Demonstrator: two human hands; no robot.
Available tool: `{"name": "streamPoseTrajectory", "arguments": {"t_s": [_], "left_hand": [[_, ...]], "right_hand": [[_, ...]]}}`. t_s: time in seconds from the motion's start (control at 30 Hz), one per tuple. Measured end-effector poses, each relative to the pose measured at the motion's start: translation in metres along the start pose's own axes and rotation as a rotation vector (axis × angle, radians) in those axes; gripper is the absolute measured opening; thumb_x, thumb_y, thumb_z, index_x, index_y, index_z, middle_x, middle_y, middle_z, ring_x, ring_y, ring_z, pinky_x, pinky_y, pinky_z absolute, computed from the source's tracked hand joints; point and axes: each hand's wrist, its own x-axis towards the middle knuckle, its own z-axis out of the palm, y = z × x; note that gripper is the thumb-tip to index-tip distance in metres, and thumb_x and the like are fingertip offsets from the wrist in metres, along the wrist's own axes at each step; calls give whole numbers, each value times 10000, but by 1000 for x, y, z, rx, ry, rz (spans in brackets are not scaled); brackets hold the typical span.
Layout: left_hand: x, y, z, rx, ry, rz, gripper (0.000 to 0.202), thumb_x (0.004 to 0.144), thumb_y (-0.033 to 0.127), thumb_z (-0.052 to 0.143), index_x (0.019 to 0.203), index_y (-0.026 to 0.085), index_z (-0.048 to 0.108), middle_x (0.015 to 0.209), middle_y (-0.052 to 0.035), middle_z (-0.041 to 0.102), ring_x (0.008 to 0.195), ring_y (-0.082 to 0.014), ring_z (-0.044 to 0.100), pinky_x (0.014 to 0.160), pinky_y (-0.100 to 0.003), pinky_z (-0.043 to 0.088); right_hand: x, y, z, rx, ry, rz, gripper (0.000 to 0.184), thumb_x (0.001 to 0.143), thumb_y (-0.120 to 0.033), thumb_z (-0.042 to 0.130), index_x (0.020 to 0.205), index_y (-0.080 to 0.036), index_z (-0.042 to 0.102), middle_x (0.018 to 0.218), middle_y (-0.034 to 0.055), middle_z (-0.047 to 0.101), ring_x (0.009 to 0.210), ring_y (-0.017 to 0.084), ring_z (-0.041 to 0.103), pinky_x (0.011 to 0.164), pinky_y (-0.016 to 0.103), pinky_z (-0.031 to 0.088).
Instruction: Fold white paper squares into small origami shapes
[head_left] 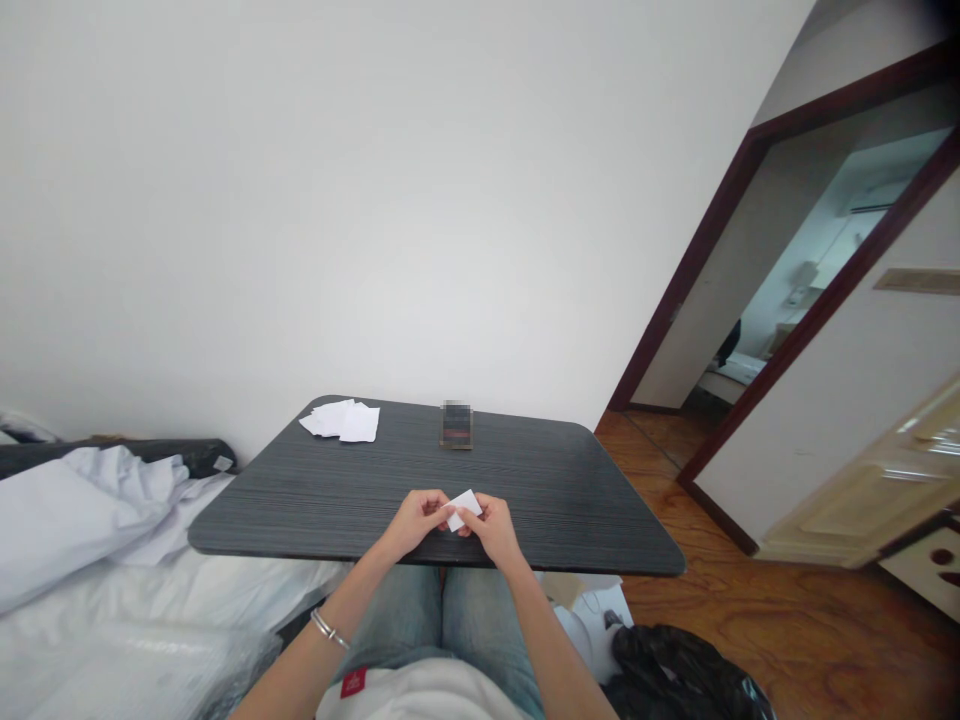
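Note:
Over the near edge of the dark table, a small white piece of paper (465, 507), perhaps folded, is held between my two hands. My left hand (418, 518) pinches its left corner with thumb and fingers. The thumb of my right hand (495, 528) presses on the paper's face, and the fingers curl behind it. Beyond my hands, a loose pile of white papers (341, 420) lies at the table's far left. A dark flat rectangular item (456, 430), its surface blurred out, lies near the far edge.
The black wood-grain table (540, 480) stands by a white wall (450, 200). To the left are white sheets and plastic wrapping (135, 660). A black plastic bag (679, 670) sits on the wooden floor at lower right. An open doorway (735, 280) is on the right.

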Motion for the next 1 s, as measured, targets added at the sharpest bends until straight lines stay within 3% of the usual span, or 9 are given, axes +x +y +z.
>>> {"name": "streamPoseTrajectory", "arguments": {"t_s": [0.37, 0.73, 1.0], "left_hand": [[0, -3, -1, 82, 89, 31, 278, 717, 364, 533, 607, 110, 549, 489, 23, 517, 457, -80, 442, 479, -186, 328], [1, -4, -6, 65, 163, 35, 292, 711, 385, 535, 601, 115, 553, 478, 23, 517, 459, -87, 451, 486, -192, 344], [2, -5, -3, 38, 103, 25, 283, 701, 377, 551, 607, 110, 559, 492, 17, 531, 459, -82, 451, 482, -190, 348]], "right_hand": [[0, -2, 1, 77, 48, 35, 188, 657, -304, 607, 655, -117, 594, 477, 9, 601, 406, 130, 554, 429, 228, 453], [1, -2, 0, 141, 43, 19, 252, 688, -368, 576, 620, -125, 578, 542, 29, 622, 468, 116, 571, 472, 218, 475], [3, 2, 1, 113, 6, 53, 255, 672, -377, 598, 677, -122, 585, 510, 12, 601, 440, 118, 559, 440, 209, 453]]}}
